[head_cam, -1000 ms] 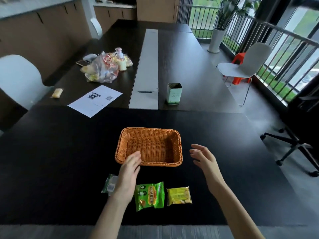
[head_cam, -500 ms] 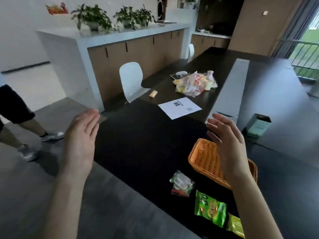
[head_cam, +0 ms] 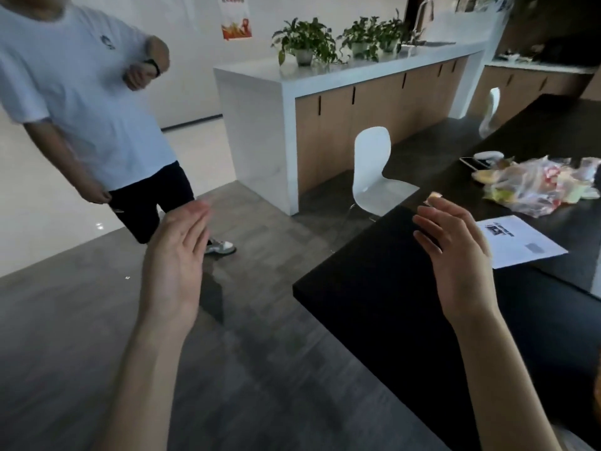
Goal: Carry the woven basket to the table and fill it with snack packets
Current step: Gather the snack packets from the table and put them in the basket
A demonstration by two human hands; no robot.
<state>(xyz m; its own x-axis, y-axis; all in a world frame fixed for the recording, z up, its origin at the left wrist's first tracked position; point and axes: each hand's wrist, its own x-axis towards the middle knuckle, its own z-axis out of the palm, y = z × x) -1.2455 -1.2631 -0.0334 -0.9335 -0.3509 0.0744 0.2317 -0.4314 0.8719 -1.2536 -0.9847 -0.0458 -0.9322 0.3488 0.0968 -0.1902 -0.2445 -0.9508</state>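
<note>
My left hand [head_cam: 177, 258] is raised over the grey floor, palm facing right, fingers straight and empty. My right hand [head_cam: 455, 255] hovers above the corner of the black table [head_cam: 374, 288], fingers apart and slightly curled, holding nothing. Only an orange sliver of the woven basket [head_cam: 598, 385] shows at the right edge of the view. The snack packets that lay beside it are out of view. A clear plastic bag of snacks [head_cam: 533, 185] lies on the far part of the table, and a small yellow snack [head_cam: 434, 196] peeks out just behind my right fingertips.
A person in a white T-shirt and dark shorts [head_cam: 84, 102] stands on the floor at the left. A white chair [head_cam: 374, 177] sits at the table's side, a white counter with potted plants [head_cam: 325, 73] behind it. A printed sheet [head_cam: 517, 239] lies on the table.
My view has swung far to the left, away from the basket and packets. Both hands stayed raised and empty. The standing person has come into fuller view.
</note>
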